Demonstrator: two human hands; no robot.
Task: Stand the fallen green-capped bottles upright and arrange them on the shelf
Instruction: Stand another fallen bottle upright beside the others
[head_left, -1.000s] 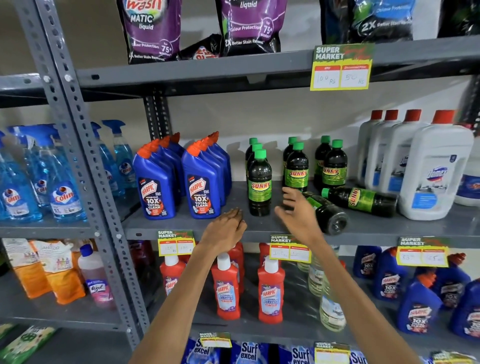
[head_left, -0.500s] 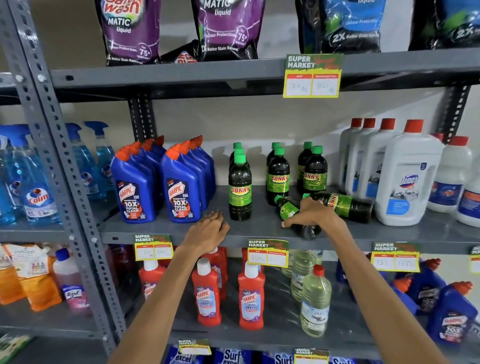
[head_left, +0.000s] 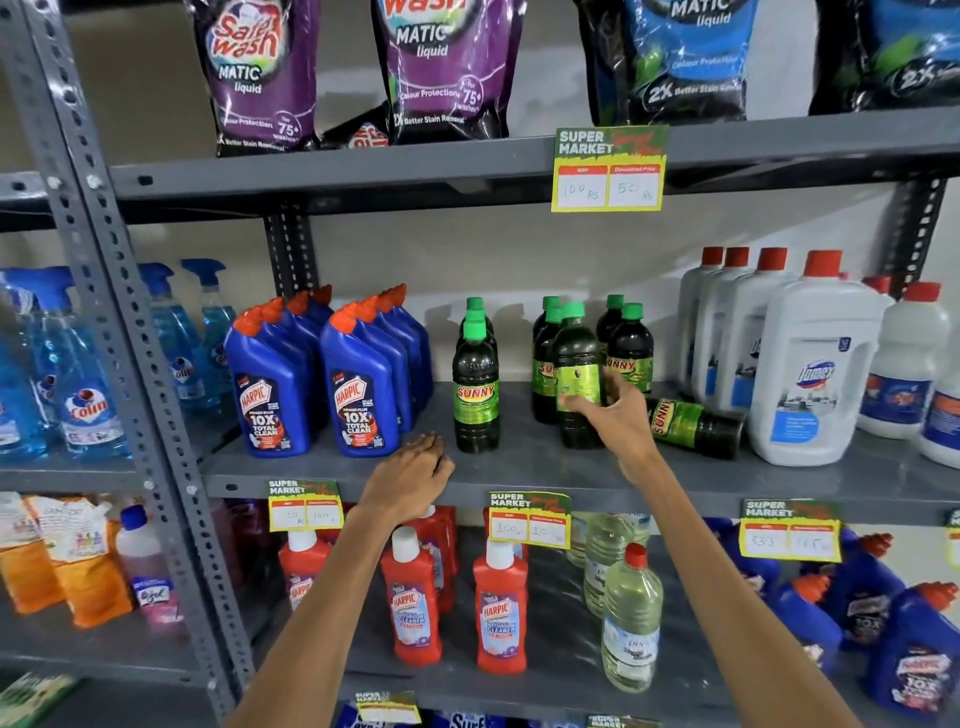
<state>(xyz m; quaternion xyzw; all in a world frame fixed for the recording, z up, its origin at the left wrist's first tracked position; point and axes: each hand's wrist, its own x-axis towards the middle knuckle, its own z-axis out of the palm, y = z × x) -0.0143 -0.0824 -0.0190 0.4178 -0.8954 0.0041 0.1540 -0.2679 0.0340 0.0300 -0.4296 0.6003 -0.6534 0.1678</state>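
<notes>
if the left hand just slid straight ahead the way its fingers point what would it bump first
Probably the front upright green-capped dark Sunny bottle, just beyond and slightly right of the left hand resting on the grey metal shelf; depth is unclear.

SUNNY on the green-capped bottles, Harpic 10X Total Clean on blue bottles, Safewash Matic liquid on purple pouches, Domex on the white jug, Super Market on the price tag, reading 100 and 50 Rs.

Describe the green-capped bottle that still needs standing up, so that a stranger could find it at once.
Look at the grey metal middle shelf, right of the upright dark green-capped bottles. Beside the big white red-capped jug is a dark Sunny bottle. It alone lies on its side.
</notes>
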